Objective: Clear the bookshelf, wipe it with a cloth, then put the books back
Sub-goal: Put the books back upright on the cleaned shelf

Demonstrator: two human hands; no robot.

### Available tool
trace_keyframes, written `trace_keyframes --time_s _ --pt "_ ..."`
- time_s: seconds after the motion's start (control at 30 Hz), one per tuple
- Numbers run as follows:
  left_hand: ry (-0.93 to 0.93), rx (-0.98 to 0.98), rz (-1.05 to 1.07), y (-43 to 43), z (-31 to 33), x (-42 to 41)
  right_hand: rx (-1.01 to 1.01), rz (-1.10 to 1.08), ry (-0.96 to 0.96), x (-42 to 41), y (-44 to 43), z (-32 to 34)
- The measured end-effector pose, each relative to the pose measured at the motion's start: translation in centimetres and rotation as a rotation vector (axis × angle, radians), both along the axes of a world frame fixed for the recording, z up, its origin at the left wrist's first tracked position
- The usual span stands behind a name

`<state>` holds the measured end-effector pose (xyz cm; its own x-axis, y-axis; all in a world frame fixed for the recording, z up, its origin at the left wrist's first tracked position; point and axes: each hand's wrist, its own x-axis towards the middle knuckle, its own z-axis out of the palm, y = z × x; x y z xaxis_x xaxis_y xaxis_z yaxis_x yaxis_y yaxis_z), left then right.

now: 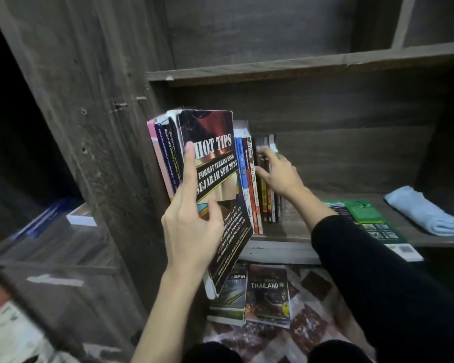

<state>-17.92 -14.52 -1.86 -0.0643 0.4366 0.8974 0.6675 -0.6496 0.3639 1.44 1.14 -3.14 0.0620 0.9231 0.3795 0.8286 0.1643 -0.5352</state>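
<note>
My left hand [192,221] grips a stack of books at the left of the lower shelf, its index finger stretched up the front cover of the dark "Hot Tips Sejarah SPM 2023" book [215,163]. The stack leans out past the shelf's front edge. My right hand [279,174] touches the spines of a row of upright books [252,192] standing on the shelf board [299,229], fingers spread against them. A folded light blue cloth [422,212] lies at the shelf's right end.
A green book [364,218] lies flat on the shelf, overhanging its front edge. On the patterned floor below lie a "Thailand" book [268,294] and an SPM book [231,292]. The upper shelf [299,64] holds nothing. A side compartment on the left holds blue books [45,218].
</note>
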Motion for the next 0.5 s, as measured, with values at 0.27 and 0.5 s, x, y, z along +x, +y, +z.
trace_keyframes --time_s 0.27,0.5 --pt "0.049 -0.024 -0.066 0.1 1.2 2.7 0.064 -0.055 0.041 1.5 0.0 -0.7" --pt "0.130 -0.121 -0.061 2.5 0.9 5.4 0.065 -0.020 0.020 2.6 -0.2 -0.4"
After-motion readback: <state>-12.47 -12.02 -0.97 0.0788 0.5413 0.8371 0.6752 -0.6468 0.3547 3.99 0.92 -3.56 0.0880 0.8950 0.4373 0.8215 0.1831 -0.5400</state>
